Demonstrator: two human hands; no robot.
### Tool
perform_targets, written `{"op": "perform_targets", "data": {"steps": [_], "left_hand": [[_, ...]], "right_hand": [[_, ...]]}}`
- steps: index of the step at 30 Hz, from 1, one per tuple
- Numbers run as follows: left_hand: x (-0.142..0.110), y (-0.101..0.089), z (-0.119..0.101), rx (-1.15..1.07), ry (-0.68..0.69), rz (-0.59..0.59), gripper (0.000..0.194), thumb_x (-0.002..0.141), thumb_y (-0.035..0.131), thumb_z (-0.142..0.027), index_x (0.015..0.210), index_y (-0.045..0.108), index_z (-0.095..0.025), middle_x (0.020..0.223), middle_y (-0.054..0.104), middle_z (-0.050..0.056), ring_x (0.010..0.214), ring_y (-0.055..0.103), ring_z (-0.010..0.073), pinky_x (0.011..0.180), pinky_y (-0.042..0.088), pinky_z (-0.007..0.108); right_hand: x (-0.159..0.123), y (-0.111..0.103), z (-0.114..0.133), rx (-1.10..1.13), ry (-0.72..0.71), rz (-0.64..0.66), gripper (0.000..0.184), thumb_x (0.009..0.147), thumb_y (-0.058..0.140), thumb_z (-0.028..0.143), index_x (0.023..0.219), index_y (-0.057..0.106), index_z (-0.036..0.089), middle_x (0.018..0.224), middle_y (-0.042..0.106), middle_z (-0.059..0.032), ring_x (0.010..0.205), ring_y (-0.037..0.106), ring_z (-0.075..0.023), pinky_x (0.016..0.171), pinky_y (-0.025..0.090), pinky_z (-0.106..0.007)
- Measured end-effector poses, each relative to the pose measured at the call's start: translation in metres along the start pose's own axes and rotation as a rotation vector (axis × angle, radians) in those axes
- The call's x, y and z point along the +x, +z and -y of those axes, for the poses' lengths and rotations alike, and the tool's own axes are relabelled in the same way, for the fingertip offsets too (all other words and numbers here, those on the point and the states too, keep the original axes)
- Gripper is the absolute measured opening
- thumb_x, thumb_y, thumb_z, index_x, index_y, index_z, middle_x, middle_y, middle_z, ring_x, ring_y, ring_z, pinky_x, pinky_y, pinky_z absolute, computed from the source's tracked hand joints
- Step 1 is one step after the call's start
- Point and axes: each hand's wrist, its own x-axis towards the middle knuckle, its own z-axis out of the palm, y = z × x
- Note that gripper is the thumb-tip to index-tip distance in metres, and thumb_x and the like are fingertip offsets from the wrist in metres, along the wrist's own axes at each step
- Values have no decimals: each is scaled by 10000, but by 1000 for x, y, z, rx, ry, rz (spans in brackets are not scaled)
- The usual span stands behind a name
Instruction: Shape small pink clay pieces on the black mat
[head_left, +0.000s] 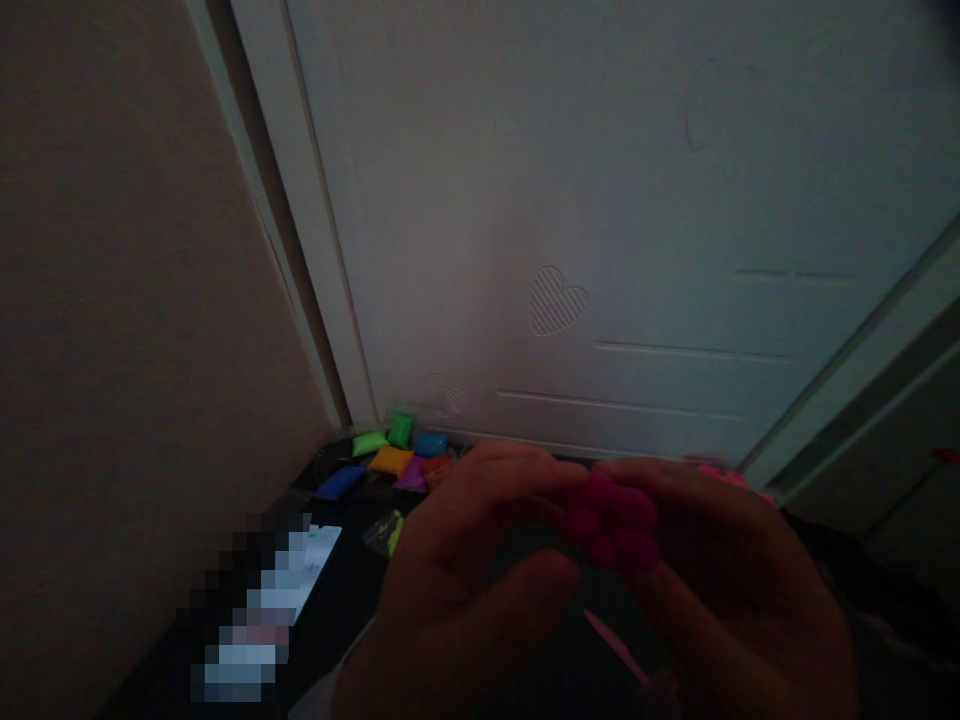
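A small magenta flower shape (pixel 609 522) made of several rounded lobes, seemingly modelling clay, is held up in front of me. My right hand (pixel 739 570) pinches it from the right, thumb below and fingers curled behind. From the left, my left hand (pixel 469 570) reaches its curved fingers up to the flower's edge, where the tips seem to touch it. The left thumb stays apart from the fingers, below the flower. Beneath the hands a thin pink pointed tool (pixel 616 645) lies on the dark tabletop (pixel 540 670), its lower end hidden by my right hand.
Several colourful clay packets, among them an orange one (pixel 391 461) and a blue one (pixel 341 482), lie at the back left. Closer is a clear wrapper with yellow-green (pixel 390 532). A phone-like lit screen (pixel 315 565) is partly blurred. A white panel with hearts (pixel 555 300) stands behind.
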Motion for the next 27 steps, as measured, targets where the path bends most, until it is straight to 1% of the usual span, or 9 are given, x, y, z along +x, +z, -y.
{"op": "perform_targets", "data": {"steps": [2,5,9,12,16,19,23,25,27], "left_hand": [[2,-1,0,-21,1,-47,163,721,600,-257,874,655,-247,893,619,32,810,586,156,693,494,251],[4,1,0,-15,-14,-130,78,678,643,-184,733,663,-234,791,634,6,751,590,131,649,489,217],[5,1,-2,26,-41,-135,171,664,653,-153,795,673,-262,731,644,-15,670,589,111,587,480,197],[5,-1,-3,114,-10,-104,207,683,635,-148,832,684,-283,777,654,-8,713,587,120,615,478,208],[6,-3,-5,162,2,-90,221,698,617,-142,838,688,-297,815,654,-3,748,582,132,630,479,221],[6,-3,-6,155,-5,-83,209,694,618,-139,815,691,-293,797,651,0,737,582,137,622,479,227],[7,-3,-5,129,-25,-60,165,687,624,-139,777,691,-260,759,643,7,710,585,134,619,487,225],[6,-1,-4,80,-60,-71,163,688,622,-132,781,684,-251,763,642,4,709,594,129,631,497,219],[6,2,-3,2,-96,-106,202,684,623,-112,810,672,-262,789,649,-9,718,605,120,642,506,208]], "right_hand": [[1,-2,0,14,21,22,271,727,603,159,956,583,303,940,635,30,858,609,-122,770,521,-206],[4,-6,-1,37,41,113,262,731,595,152,945,595,303,955,636,30,871,608,-119,756,518,-180],[6,-8,-3,48,52,167,253,747,573,151,947,607,303,1002,628,24,908,601,-129,762,513,-179],[6,-7,-3,33,65,168,275,755,559,151,978,604,307,1000,634,18,896,610,-141,760,520,-202],[7,-5,0,15,90,171,297,762,552,169,1017,590,317,1000,642,21,862,622,-136,728,525,-184],[9,-6,-1,-16,82,174,277,760,558,195,1002,602,323,988,648,23,857,624,-143,720,527,-187],[9,-10,-5,-39,80,223,281,764,555,187,1002,600,331,976,648,35,843,626,-132,695,529,-168],[8,-11,-7,-39,95,241,280,768,555,197,1015,591,324,993,646,29,840,631,-136,676,536,-172],[7,-12,-9,-24,106,226,273,767,560,210,1019,584,312,1000,650,19,820,640,-143,649,544,-179]]}}
